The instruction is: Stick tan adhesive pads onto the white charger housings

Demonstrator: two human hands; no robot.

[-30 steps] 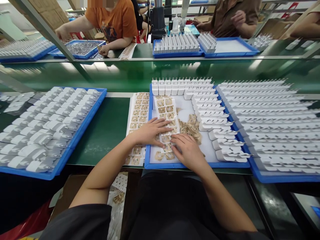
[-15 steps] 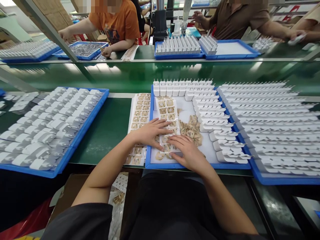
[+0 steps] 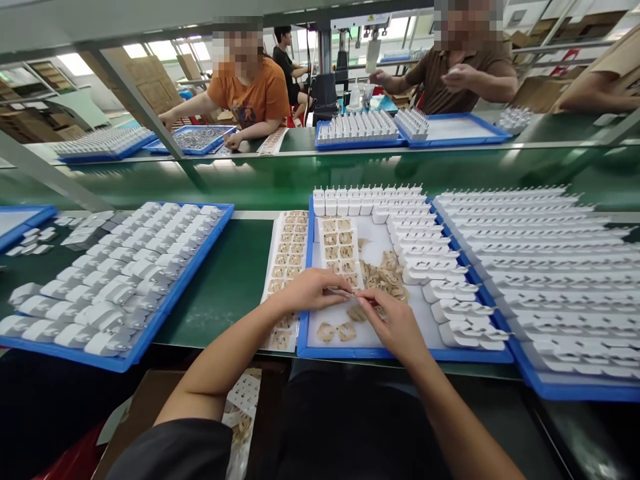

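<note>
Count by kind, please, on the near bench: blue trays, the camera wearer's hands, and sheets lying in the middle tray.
Blue trays: 4 (far-left tray, partly cut off; left tray; middle tray; right tray)
Hands: 2 (left hand, right hand)
Sheets: 1 (brown-patterned sheet)
Total: 7

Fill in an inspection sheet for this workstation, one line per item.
Surface: green worktop, bearing blue-rimmed trays.
Job's things: sheet of tan stickers in the central blue tray; white plugs in rows along its back and right.
Clutter: a pile of loose tan pieces in the same tray; small white pieces beyond the left tray.
Hands: left hand and right hand meet at the sheet's near end; exact grip unclear.
Cables: what looks like a thin black cable beside the black post.
Surroundings: person in orange and person in brown opposite.
</note>
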